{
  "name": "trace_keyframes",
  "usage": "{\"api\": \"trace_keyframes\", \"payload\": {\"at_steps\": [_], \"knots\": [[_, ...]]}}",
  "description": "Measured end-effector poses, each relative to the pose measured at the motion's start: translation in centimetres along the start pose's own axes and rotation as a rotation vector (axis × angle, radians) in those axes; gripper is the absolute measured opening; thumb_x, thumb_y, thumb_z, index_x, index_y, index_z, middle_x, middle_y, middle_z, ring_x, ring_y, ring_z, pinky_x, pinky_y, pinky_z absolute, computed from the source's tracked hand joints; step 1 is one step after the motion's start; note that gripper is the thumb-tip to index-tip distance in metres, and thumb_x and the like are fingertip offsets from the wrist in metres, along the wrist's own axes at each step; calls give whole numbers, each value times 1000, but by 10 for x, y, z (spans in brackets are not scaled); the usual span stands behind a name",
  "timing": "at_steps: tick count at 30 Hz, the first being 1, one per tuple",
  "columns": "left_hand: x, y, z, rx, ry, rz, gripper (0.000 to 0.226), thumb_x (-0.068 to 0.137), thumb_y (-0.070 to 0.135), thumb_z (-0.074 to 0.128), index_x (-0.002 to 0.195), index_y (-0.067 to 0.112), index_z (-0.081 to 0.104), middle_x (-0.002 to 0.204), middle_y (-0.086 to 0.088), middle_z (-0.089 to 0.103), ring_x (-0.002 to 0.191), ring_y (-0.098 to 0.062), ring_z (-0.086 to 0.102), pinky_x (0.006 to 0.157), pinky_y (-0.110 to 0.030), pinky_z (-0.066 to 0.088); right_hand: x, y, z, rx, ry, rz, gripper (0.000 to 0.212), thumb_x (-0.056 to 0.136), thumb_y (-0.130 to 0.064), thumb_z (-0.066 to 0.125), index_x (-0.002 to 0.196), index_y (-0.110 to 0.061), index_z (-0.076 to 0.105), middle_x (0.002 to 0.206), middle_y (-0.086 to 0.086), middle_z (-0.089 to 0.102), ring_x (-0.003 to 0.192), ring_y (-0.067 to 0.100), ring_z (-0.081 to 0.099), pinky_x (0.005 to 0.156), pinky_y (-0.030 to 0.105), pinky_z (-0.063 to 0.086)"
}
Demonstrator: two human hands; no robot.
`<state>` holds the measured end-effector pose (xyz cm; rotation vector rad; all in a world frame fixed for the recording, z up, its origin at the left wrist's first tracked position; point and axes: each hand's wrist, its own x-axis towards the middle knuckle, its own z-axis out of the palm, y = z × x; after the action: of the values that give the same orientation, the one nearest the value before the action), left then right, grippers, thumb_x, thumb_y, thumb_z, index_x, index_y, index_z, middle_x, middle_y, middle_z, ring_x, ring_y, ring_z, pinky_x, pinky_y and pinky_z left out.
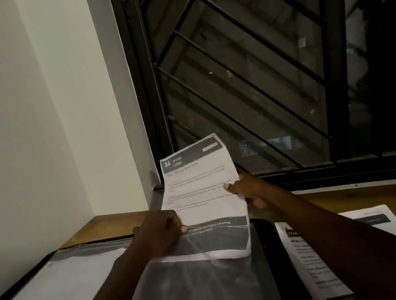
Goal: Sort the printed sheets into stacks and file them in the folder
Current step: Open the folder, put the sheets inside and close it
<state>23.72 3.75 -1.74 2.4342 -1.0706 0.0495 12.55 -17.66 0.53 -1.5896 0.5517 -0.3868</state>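
A printed sheet [203,193] with a dark header numbered 34 and a dark footer band stands tilted up over an open black folder [269,255]. My left hand [159,231] pinches the sheet's lower left edge together with the top of a clear plastic sleeve [189,292]. My right hand [247,192] grips the sheet's right edge. The sheet's bottom part sits inside the sleeve's mouth. On the folder's left side lies another sleeve holding white paper [48,292]. A stack of printed sheets [315,261] lies to the right of the folder, partly under my right forearm.
The folder and sheets rest on a wooden table [331,202] pushed into a corner. A white wall [17,127] rises on the left. A dark window with a black metal grille [245,76] stands directly behind the table.
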Motion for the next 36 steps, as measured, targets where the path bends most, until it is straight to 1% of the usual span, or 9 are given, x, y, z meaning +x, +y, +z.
{"api": "trace_keyframes", "payload": {"at_steps": [5, 11, 15, 20, 24, 26, 28, 31, 36], "knots": [[0, 20, 13, 21, -132, 95, 48, 62, 82, 51, 73, 36, 57, 88, 22, 54, 92, -8, 53, 93, -44, 45, 14, 14, -6, -147, 26, 22, 35, 91, -17, 62, 122, -1, 60, 124, 13, 62, 109, 29, 62, 80, 32, 55], [3, 66, 32, -61, -172, 267, 36, 65, 74, 60, 70, 39, 60, 86, 22, 60, 92, -7, 53, 94, -47, 43, 29, 30, -8, -263, 323, -52, 29, 88, -8, 61, 116, -7, 61, 119, 12, 65, 105, 27, 63, 87, 36, 53], [5, 82, 46, -192, -135, 281, 15, 81, 37, 73, 73, 28, 64, 87, 7, 66, 91, -12, 58, 93, -45, 46, 24, 28, -13, -303, 235, -67, 40, 84, -5, 66, 122, -11, 55, 121, 13, 62, 107, 28, 61, 90, 45, 53], [10, 86, 50, -223, 6, 212, 16, 85, 31, 69, 72, 25, 62, 82, 9, 63, 89, -15, 58, 94, -45, 45, 7, 11, -23, -193, -140, 108, 34, 86, 8, 57, 113, -12, 59, 98, 5, 67, 84, 17, 64, 61, 26, 56], [10, 84, 54, -207, 63, 219, 26, 82, 36, 70, 64, 28, 54, 73, 11, 61, 83, -14, 57, 90, -41, 44, -5, 0, -35, -293, -405, 216, 27, 85, 3, 61, 107, -12, 65, 96, 2, 71, 85, 12, 64, 71, 19, 53], [7, 83, 55, -205, 27, 226, 20, 82, 37, 71, 70, 28, 59, 76, 12, 60, 82, -11, 56, 87, -38, 43, -3, 0, -32, -274, -347, 171, 27, 86, -4, 63, 112, -10, 62, 98, 4, 69, 84, 13, 64, 77, 24, 54], [6, 81, 52, -215, -11, 239, 14, 80, 40, 73, 79, 27, 66, 83, 12, 63, 84, -7, 56, 86, -35, 44, 3, 3, -24, -242, -179, 54, 40, 88, -7, 63, 126, -11, 53, 100, 6, 64, 80, 13, 63, 64, 24, 55], [2, 71, 42, -155, -58, 224, 18, 80, 42, 72, 94, 30, 68, 88, 10, 62, 85, -7, 54, 87, -34, 43, 15, 14, -14, -281, 98, -148, 65, 87, -2, 62, 141, -23, 35, 125, 12, 55, 95, 20, 61, 66, 27, 52], [1, 57, 31, -118, -89, 201, 7, 81, 29, 74, 83, 25, 68, 84, 10, 65, 84, -7, 57, 83, -31, 47, 13, 15, -6, -424, 44, -230, 62, 83, 9, 59, 131, -29, 50, 132, 9, 52, 100, 18, 58, 67, 23, 54]]}}
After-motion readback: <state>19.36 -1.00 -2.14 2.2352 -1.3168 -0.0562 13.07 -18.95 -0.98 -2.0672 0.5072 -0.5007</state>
